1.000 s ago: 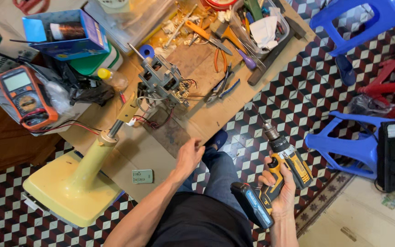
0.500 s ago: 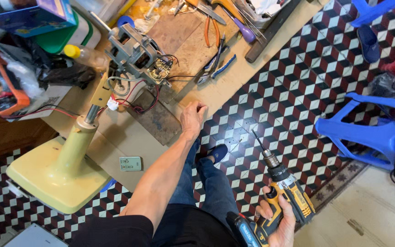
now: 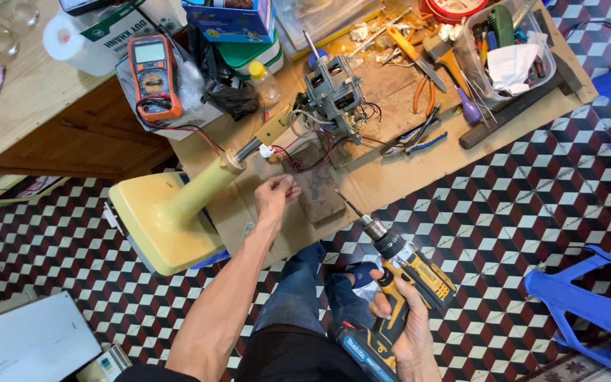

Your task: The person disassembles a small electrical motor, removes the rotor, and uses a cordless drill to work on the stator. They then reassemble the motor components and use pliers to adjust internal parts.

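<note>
Our right hand (image 3: 408, 332) grips the yellow-and-black cordless drill (image 3: 397, 272), bit aimed far-left at the bare grey fan motor (image 3: 334, 95) on cardboard; our loosely curled left hand (image 3: 275, 198) rests nearer it, empty.

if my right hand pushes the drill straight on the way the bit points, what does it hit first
Likely the dark flat block on the cardboard sheet. The right hand aims the drill up and to the left, with the bit tip just short of that block's near corner. Height above it is unclear from this view.
</note>
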{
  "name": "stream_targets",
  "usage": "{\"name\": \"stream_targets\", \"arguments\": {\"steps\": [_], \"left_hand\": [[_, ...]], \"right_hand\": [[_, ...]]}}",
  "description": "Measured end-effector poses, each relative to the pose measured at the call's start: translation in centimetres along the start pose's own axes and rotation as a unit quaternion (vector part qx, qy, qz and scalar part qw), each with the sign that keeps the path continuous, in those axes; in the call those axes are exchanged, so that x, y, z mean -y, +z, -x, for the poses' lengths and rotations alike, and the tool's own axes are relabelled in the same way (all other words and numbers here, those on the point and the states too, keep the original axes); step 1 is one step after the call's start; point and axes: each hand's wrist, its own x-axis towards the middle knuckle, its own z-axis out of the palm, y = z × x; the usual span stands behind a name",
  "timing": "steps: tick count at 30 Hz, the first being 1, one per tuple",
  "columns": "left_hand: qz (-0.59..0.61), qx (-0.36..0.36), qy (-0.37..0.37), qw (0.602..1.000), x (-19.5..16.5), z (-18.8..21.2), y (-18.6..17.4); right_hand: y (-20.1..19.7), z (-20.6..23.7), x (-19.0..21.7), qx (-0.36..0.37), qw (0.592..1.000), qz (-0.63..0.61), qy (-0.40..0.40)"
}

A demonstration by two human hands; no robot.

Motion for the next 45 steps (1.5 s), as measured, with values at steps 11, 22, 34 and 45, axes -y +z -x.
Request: {"name": "stream_targets", "arguments": {"steps": [11,22,34,45], "left_hand": [[-0.006,0.115,-0.029,0.993,-2.7,-8.9,3.9],[0.164,0.047,-0.110,0.979,-3.4,-14.0,2.1],[-0.192,0.113,0.076,0.972,-15.5,-1.9,-1.2],[-0.270,0.118,0.269,0.917,-21.6,-5.0,6.9]], "right_hand": [[9.0,-2.9,-4.7,-0.054,0.997,-0.006,-0.053],[12.1,-6.7,-5.4,-0.040,0.997,-0.009,-0.072],[11.7,-8.2,-7.3,0.071,0.991,-0.091,-0.072],[13.2,-11.0,-7.0,0.097,0.984,-0.137,-0.058]]}}
